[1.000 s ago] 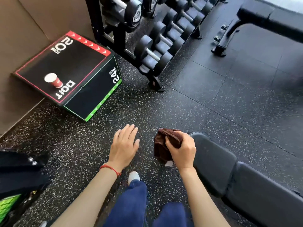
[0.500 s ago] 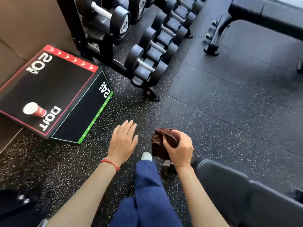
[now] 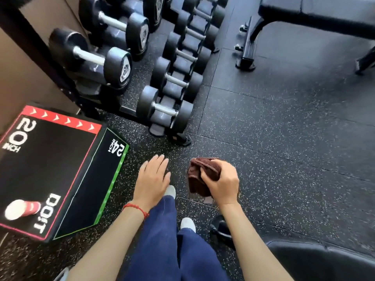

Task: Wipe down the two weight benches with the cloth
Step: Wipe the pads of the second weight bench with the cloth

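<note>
The right hand (image 3: 221, 184) grips a bunched brown cloth (image 3: 199, 175) above the floor (image 3: 284, 149). The left hand (image 3: 153, 177) hangs flat, fingers straight, holding nothing. One bench (image 3: 324, 262) lies at the lower right corner, another (image 3: 316, 11) at the upper right.

Brown cloth (image 3: 199, 175); black floor (image 3: 284, 149) with white speckles. Black box (image 3: 46, 169) edged red and green, white lettering. Near left, red-and-white cup (image 3: 22, 208); navy trousers (image 3: 162, 240).

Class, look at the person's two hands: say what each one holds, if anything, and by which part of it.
The right hand grips the brown cloth, bunched, fingers curled over its upper right part; the rest hangs down. The left hand holds nothing, fingers straight.
</note>
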Demonstrator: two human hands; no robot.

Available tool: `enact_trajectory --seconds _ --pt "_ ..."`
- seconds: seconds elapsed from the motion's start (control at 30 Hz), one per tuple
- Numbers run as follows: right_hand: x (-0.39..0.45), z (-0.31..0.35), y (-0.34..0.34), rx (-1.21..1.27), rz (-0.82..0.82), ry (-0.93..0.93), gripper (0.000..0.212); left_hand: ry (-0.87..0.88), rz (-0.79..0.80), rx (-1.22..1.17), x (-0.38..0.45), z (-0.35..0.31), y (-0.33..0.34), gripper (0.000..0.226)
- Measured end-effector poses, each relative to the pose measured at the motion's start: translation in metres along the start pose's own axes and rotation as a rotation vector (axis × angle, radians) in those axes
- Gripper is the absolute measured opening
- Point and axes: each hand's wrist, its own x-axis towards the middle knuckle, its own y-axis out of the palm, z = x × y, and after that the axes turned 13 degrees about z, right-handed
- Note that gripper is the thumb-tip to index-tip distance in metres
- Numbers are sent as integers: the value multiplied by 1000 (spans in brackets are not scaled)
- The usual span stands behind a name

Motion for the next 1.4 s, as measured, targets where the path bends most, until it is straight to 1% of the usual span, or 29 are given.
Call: enact_trajectory --seconds 0.2,0.4,0.57,0.67,0.77,0.83,1.13,1.27,1.4 --pt "75 -1 -3 -25 -114 94 30 158 26 55 95 15 -33 48" --pt "142 -8 -15 -64 -236 186 41 287 52 59 189 11 -74 50" --pt "184 -28 -31 -57 -292 261 33 364 71 64 254 -9 -90 50" --pt "209 -50 -47 -50 -320 310 33 394 91 77 291 -29 -92 51" --pt "236 -77 -70 -36 -354 332 40 413 105 81 331 -57 -92 51" --pt "259 -98 -88 -52 -364 318 43 418 93 99 362 -79 -93 51" --pt "364 -199 -194 -100 -391 268 44 407 93 82 489 -188 -110 52" --pt "408 -227 -220 -88 -404 284 43 393 74 63 537 -212 -122 51" --pt "453 -250 -230 -101 -391 265 42 383 67 50 591 -229 -134 51"
